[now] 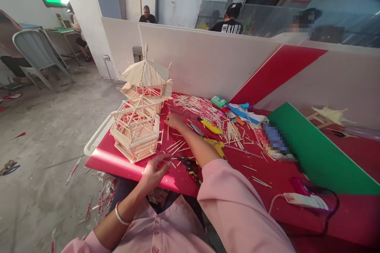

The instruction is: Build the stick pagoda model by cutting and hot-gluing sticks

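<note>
A two-tier pagoda model of thin wooden sticks (139, 114) stands at the left end of the red table (118, 160). My left hand (156, 169), with a bangle on the wrist, rests on the table's front edge just right of the model's base, fingers curled and pinched on something I cannot make out. My right hand (173, 120) reaches forward and lies on the table beside the model's middle tier, fingers bent down among loose sticks (178, 146). Black-handled scissors (187, 163) lie between my arms.
A heap of sticks (198, 106), yellow-handled cutters (209, 126), a green sheet (314, 154) and a glue gun with cord (305, 199) lie on the table. White and red partition boards stand behind. Other people sit beyond them; a grey chair (35, 53) stands at left.
</note>
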Demonstrator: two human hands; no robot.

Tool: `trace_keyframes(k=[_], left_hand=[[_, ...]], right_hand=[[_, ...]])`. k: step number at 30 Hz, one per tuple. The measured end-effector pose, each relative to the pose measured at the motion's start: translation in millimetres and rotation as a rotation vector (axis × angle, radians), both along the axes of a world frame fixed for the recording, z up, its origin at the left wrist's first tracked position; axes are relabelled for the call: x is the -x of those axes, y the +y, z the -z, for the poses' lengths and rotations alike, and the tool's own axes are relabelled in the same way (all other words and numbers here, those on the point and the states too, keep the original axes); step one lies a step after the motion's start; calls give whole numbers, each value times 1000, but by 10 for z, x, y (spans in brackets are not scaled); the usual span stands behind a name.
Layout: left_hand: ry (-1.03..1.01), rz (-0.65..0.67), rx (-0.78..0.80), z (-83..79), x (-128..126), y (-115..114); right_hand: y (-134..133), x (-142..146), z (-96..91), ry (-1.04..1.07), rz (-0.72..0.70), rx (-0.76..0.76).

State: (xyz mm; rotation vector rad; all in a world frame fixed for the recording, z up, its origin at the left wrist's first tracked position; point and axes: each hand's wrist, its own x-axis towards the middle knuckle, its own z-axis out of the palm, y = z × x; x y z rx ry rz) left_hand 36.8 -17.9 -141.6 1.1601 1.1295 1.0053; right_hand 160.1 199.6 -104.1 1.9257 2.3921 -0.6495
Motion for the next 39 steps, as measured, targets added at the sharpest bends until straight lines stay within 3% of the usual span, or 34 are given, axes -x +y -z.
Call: trace_keyframes(k=[5, 10, 14, 19, 22, 26, 30, 35, 39], left_hand=[[18, 33, -33, 15, -44, 28], [-60, -68, 32, -119, -174, 50], [-282, -183, 192, -248, -302, 114], [-598, -312, 157, -502, -418, 46], [-675, -295, 86, -720, -452, -65], [-686, -324, -26, -953, -435, -125], [-756, -366, -23, -1084, -318, -66], [-702, -452, -120, -1161, -116, -26], [-634, -564, -153, -1118, -18, -8]], right_hand=[[24, -74, -51, 236, 169, 63], [-244, -363, -250, 600, 253, 168], [-719, -690, -493, 887, 236, 161], [-1490, -1039, -705, 1239, 190, 6], [-1932, -1037, -680, 1395, 173, -147], [-2320, -743, -491, 1552, 289, -375], [-2379, -409, -380, 1603, 376, -393], [-2213, -246, -525, 1632, 392, -443], [-2095, -210, -611, 1667, 476, -512]])
